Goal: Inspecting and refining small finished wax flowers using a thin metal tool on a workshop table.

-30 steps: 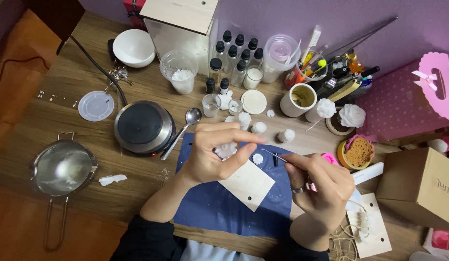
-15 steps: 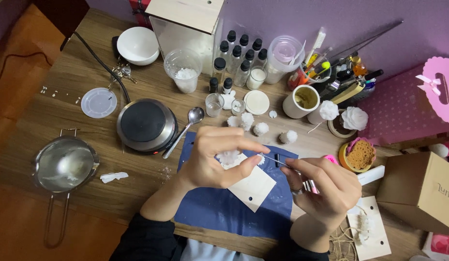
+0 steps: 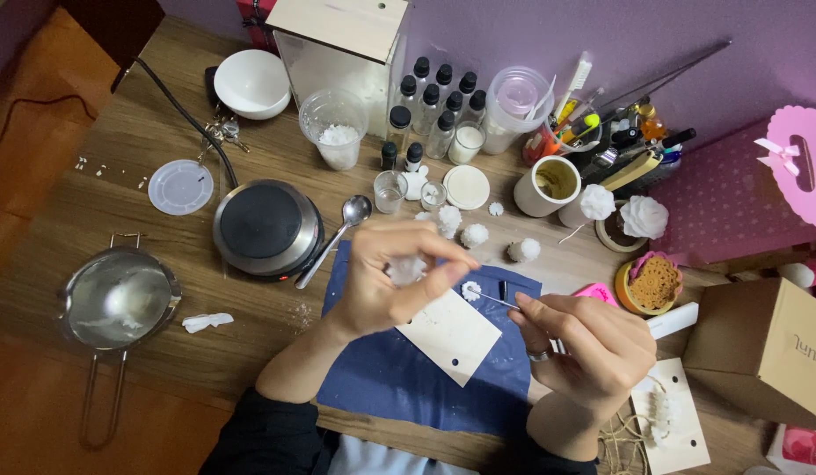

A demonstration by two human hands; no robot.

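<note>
our left hand has risen slightly, fingers pinching the white wax flower; at 3 o'clock, our right hand grips a thin needle.

Seen from above at the bottom of the frame: two bare forearms emerge from dark sleeves pushed up toward the elbows. The right hand wears a silver ring on one finger; the left hand is unadorned.
</note>
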